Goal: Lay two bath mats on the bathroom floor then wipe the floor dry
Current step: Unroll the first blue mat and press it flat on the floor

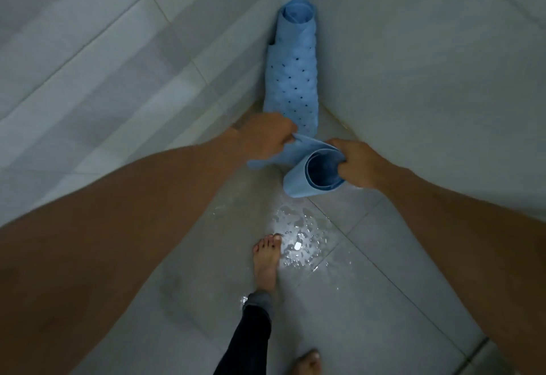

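A rolled light-blue bath mat (292, 79) with small holes stands upright in the corner where two tiled walls meet. A second blue mat (313, 176), partly rolled, is held just above the floor in front of it. My left hand (266, 138) pinches its loose flat edge. My right hand (357, 162) grips the rim of its rolled end, whose open tube faces me. The grey tiled floor (369, 300) below is wet, with a bright puddle (298, 244) beside my bare foot (267, 259).
White tiled walls (103, 64) close in on the left and right and meet at the corner. My other foot (307, 363) shows at the bottom edge. A dark trouser leg (254, 336) covers the ankle of the forward foot.
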Demonstrator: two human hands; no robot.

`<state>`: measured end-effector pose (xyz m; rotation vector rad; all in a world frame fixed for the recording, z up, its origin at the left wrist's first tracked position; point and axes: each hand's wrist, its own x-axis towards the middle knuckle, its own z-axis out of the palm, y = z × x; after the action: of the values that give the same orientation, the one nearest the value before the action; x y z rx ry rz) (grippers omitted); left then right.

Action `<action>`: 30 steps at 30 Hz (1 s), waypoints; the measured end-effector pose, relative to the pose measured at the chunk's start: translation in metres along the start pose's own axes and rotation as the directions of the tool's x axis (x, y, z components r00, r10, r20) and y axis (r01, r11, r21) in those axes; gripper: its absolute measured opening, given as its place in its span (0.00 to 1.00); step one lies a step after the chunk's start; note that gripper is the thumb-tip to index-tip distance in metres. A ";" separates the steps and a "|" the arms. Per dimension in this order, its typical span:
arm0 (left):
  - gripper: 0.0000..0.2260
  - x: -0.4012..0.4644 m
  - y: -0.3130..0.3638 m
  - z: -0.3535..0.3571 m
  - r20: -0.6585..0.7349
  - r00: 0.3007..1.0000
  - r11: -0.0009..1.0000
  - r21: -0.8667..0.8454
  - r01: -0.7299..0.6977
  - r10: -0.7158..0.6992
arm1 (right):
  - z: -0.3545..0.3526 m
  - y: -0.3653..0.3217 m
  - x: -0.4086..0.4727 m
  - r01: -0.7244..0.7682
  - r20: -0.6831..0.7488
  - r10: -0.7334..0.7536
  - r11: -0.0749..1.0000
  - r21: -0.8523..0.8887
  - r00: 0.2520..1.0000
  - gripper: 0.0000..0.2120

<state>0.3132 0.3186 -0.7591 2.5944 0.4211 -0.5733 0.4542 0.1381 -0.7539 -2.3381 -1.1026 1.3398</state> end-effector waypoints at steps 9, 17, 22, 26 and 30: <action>0.12 -0.103 0.185 -0.057 0.048 0.986 0.978 0.128 -0.164 0.159 | -0.014 0.033 -0.214 -0.012 -0.120 0.018 0.998 0.055 0.993 0.24; 0.10 -0.209 0.338 -0.126 0.039 0.954 0.909 0.294 -0.297 0.299 | -0.015 0.038 -0.382 -0.189 -0.399 0.238 0.969 0.160 0.886 0.18; 0.08 -0.264 0.392 -0.184 0.078 0.926 0.853 0.368 -0.370 0.368 | -0.005 0.022 -0.448 -0.220 -0.517 0.339 0.935 0.279 0.786 0.21; 0.07 -0.320 0.407 -0.242 0.070 0.904 0.824 0.386 -0.414 0.421 | 0.011 0.010 -0.485 -0.321 -0.604 0.433 0.902 0.290 0.669 0.20; 0.07 -0.386 0.398 -0.297 0.109 0.918 0.799 0.461 -0.386 0.380 | 0.023 -0.006 -0.510 -0.289 -0.692 0.379 0.924 0.249 0.614 0.21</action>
<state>0.2251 0.0473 -0.1982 3.0171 -0.2998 -0.5998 0.2805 -0.2208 -0.4358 -2.6682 -0.3261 0.3757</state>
